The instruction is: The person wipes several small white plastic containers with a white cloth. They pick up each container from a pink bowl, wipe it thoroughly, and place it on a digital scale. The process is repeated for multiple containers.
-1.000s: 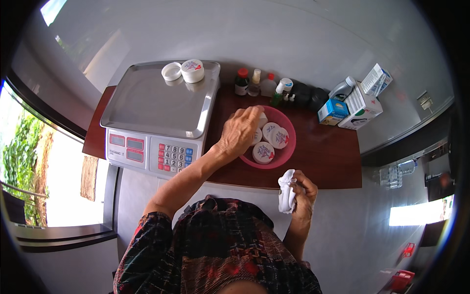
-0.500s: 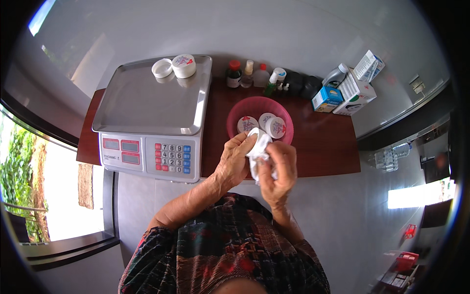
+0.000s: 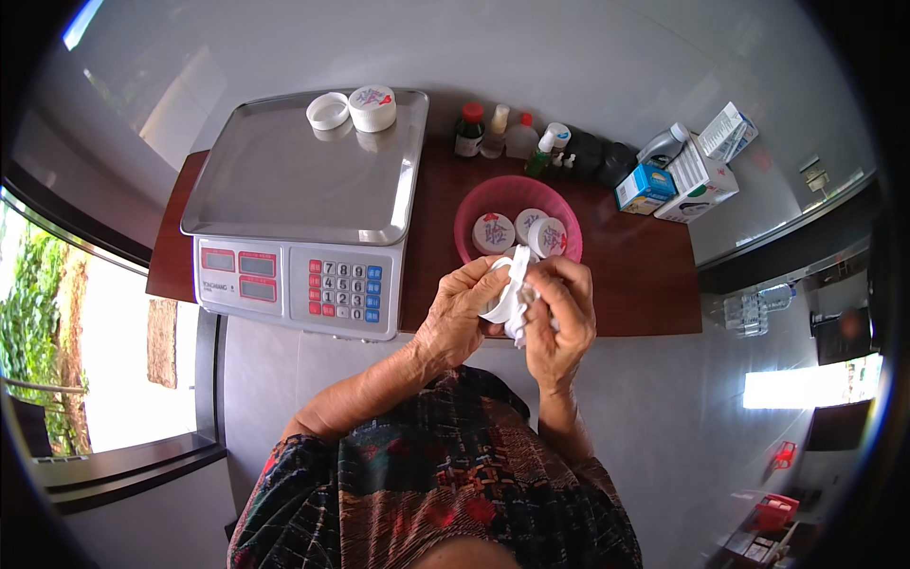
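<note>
My left hand (image 3: 457, 311) pinches a white round plastic piece (image 3: 497, 305), a jar or its lid; fingers and tissue cover too much to say which. Crumpled white tissue (image 3: 518, 319) is gripped in my right hand (image 3: 565, 318), which presses it against the piece's rim. Both hands are just in front of a pink plastic basket (image 3: 464, 211). Inside the basket lie several white round jars (image 3: 493, 234) with marked lids. Up on the steel pan of the scale stand a lidded white jar (image 3: 373, 114) and, touching or very near it, a white open ring-shaped piece (image 3: 329, 123).
A digital scale (image 3: 303, 194) fills the left of the dark red table (image 3: 645, 294). Along the wall behind the basket stand several small bottles (image 3: 469, 133) and dark containers (image 3: 599, 161). Boxes (image 3: 697, 180) and a grey bottle (image 3: 664, 145) sit at the right end.
The white round piece has turned, its rim now more edge-on. My right hand with the tissue has come up against it. The whole view has shifted slightly.
</note>
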Motion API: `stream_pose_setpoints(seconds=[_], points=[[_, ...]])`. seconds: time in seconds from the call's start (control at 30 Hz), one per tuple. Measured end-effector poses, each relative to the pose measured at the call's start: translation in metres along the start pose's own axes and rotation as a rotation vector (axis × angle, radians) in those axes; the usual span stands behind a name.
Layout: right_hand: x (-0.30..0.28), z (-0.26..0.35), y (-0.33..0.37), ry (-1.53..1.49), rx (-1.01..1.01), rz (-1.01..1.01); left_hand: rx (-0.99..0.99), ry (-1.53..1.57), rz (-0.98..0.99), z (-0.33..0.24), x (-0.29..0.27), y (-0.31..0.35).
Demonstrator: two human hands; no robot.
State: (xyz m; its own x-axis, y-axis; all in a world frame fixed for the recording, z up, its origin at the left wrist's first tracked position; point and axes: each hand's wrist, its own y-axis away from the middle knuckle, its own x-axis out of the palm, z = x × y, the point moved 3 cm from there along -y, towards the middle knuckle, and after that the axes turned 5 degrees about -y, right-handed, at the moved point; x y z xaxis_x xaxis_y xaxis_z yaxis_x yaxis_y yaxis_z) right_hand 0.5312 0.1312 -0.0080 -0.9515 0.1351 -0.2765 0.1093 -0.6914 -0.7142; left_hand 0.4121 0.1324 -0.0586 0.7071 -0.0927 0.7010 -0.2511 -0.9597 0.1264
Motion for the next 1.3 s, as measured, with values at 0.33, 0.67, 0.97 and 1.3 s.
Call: stream_pose_setpoints(seconds=[0.33, 0.67, 0.97, 1.3], points=[[0.001, 0.02, 0.007, 0.073, -0.158, 0.092, 0.01, 0.069, 0.111, 0.002, 0.002, 0.007], [0.003, 0.017, 0.014, 0.066, -0.057, -0.047, -0.147, 0.173, 0.135, -0.005, 0.001, 0.019], [-0.003, 0.028, 0.008, -0.006, 0.0, 0.138, -0.15, 0.219, 0.226, 0.007, -0.01, 0.022], [-0.006, 0.005, 0.007, -0.334, 0.265, 0.19, -0.021, -0.297, 0.116, -0.01, 0.006, 0.036]])
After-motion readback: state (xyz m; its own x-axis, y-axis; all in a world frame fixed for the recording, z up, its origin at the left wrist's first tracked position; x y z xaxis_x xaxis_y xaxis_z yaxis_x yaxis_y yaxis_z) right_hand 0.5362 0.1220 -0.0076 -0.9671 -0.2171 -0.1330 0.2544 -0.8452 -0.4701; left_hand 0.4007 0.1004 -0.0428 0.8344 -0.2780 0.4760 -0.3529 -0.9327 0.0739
